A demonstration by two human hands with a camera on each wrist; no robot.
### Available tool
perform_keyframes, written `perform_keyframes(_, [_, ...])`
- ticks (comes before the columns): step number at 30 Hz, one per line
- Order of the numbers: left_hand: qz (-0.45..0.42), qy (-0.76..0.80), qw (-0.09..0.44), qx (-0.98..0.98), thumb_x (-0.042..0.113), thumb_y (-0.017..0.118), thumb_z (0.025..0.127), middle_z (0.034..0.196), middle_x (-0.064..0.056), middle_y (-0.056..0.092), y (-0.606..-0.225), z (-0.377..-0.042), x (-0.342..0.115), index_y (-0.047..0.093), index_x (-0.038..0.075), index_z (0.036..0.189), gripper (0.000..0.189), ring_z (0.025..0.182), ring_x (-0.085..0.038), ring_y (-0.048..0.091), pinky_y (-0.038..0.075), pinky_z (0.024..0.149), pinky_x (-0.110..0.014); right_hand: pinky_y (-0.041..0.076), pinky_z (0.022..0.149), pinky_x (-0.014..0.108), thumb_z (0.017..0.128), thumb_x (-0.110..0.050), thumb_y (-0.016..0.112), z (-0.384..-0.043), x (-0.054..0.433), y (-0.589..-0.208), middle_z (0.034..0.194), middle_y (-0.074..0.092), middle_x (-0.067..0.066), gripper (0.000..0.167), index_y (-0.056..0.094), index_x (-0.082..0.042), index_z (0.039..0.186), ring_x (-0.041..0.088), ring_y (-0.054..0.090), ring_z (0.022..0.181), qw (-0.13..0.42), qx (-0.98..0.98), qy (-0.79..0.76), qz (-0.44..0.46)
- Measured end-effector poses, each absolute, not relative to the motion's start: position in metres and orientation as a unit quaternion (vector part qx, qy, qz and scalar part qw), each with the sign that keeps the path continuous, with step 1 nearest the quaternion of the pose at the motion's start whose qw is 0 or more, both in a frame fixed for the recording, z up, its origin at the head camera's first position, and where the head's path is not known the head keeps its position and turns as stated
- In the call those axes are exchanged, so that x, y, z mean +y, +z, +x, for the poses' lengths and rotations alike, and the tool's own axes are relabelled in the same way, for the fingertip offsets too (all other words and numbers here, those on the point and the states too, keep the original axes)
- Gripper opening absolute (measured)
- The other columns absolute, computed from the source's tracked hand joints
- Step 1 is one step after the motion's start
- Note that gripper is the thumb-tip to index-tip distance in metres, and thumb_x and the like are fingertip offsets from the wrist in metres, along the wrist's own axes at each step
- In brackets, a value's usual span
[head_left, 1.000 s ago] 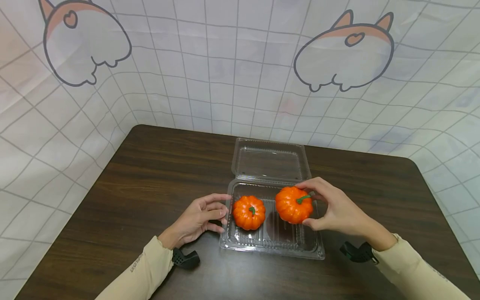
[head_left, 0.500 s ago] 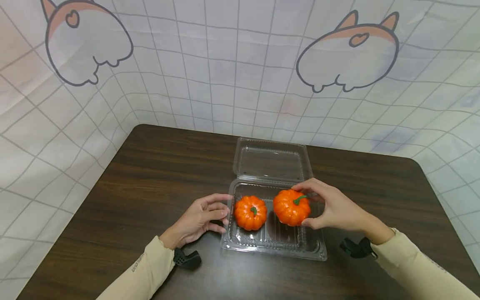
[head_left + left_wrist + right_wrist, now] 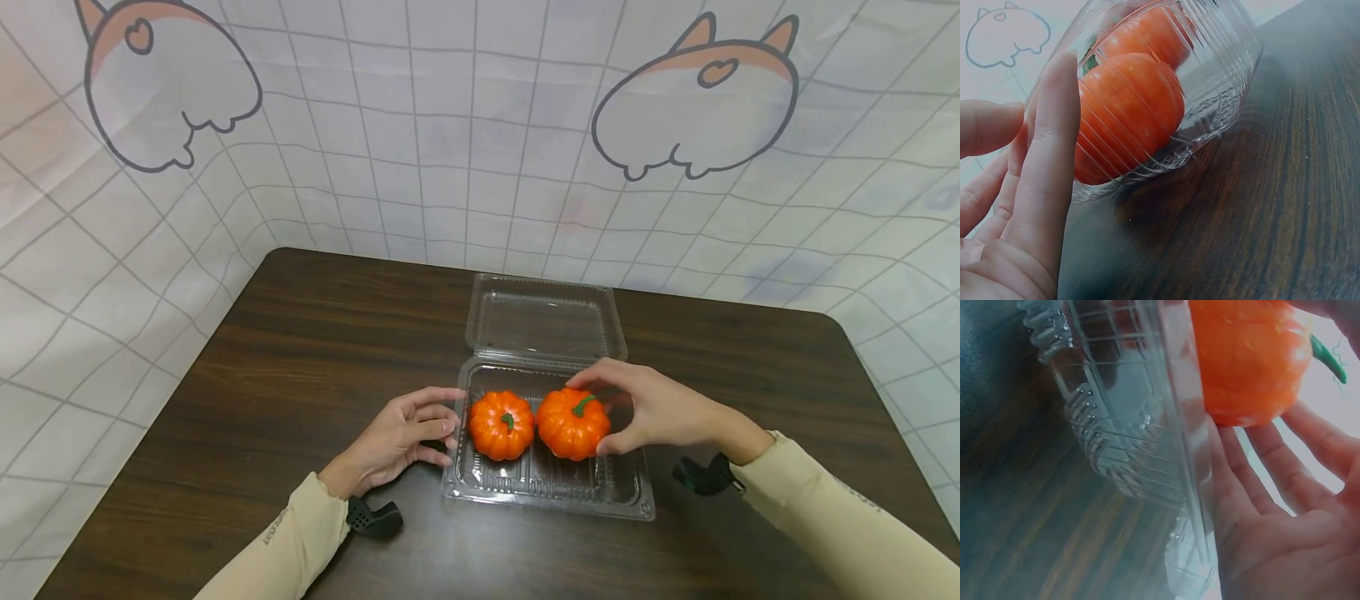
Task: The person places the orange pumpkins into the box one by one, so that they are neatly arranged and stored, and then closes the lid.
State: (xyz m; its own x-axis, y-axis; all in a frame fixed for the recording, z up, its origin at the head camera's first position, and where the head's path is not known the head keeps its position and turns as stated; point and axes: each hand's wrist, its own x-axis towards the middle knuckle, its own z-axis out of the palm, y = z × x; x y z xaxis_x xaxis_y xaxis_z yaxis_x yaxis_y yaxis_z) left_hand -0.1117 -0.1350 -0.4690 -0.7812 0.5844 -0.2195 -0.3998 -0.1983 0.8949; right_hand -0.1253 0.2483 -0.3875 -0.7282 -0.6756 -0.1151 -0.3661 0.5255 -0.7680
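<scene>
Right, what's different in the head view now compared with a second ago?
The right hand has carried its pumpkin leftward and apparently lower, close beside the other pumpkin; whether they touch is unclear. Nothing was newly grasped or released. Unchanged: the other pumpkin, the left hand at the left edge of the clear container, and its open lid.
</scene>
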Motion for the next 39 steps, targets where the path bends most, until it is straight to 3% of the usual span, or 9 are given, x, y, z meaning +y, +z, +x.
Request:
perform_keyframes(9, [0.085,0.767,0.319,0.550,0.008,0.070,0.098,0.103,0.001,0.067,-0.467,-0.111,-0.134,0.049,0.005,0.148,0.055,0.082,-0.012,0.072,0.067,0.070,-0.029,0.060,0.101,0.028,0.076,-0.023,0.090,-0.134,0.242,-0.382,0.137,0.060,-0.001,0.068,0.057,-0.021,0.137,0.013,0.062,0.120,0.250,0.849,-0.344,-0.314])
perform_keyframes(22, [0.083,0.770,0.322,0.545,0.010,0.073,0.096,0.102,0.001,0.067,-0.465,-0.110,-0.134,0.049,0.004,0.148,0.058,0.081,-0.012,0.072,0.067,0.071,-0.029,0.062,0.098,0.036,0.074,-0.026,0.093,-0.137,0.238,-0.383,0.134,0.061,0.006,0.072,0.058,-0.012,0.136,0.020,0.062,0.115,0.255,0.855,-0.323,-0.315])
perform_keyframes(32, [0.086,0.773,0.321,0.540,0.007,0.071,0.097,0.102,0.001,0.067,-0.465,-0.109,-0.134,0.050,0.005,0.148,0.055,0.081,-0.012,0.072,0.067,0.070,-0.029,0.056,0.109,0.050,0.076,-0.018,0.092,-0.138,0.238,-0.381,0.147,0.055,0.018,0.093,0.042,-0.004,0.152,0.035,0.057,0.132,0.294,0.844,-0.348,-0.283])
perform_keyframes(39, [0.083,0.771,0.321,0.543,0.007,0.071,0.097,0.101,0.002,0.067,-0.466,-0.109,-0.134,0.050,0.006,0.147,0.055,0.081,-0.012,0.072,0.067,0.070,-0.029,0.055,0.110,0.048,0.077,-0.009,0.088,-0.139,0.238,-0.381,0.147,0.054,0.021,0.091,0.040,-0.003,0.153,0.038,0.056,0.134,0.308,0.836,-0.361,-0.276])
